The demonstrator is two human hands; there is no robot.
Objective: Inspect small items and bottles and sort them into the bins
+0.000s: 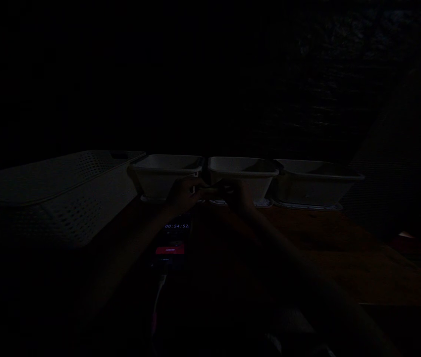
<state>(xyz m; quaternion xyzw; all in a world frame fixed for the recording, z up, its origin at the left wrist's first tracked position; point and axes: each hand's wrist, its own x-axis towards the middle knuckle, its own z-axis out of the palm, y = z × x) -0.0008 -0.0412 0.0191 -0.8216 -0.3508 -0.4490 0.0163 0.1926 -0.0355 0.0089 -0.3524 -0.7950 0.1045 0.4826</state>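
In deep shadow, my left hand (184,195) and my right hand (238,194) come together above the wooden table. Their fingers are closed in pinches and nearly meet. Whatever they hold, if anything, is too dark and small to name. Just behind my left hand stands a pale plastic tub (158,182), and a second tub (245,182) is behind my right hand. A lit phone (171,248) showing a running timer lies below my left hand.
A large pale basket (110,198) with perforated sides fills the left. A third tub (310,188) stands at right on the wooden table (318,243). From the phone a cable (158,292) runs toward me. The background is almost black.
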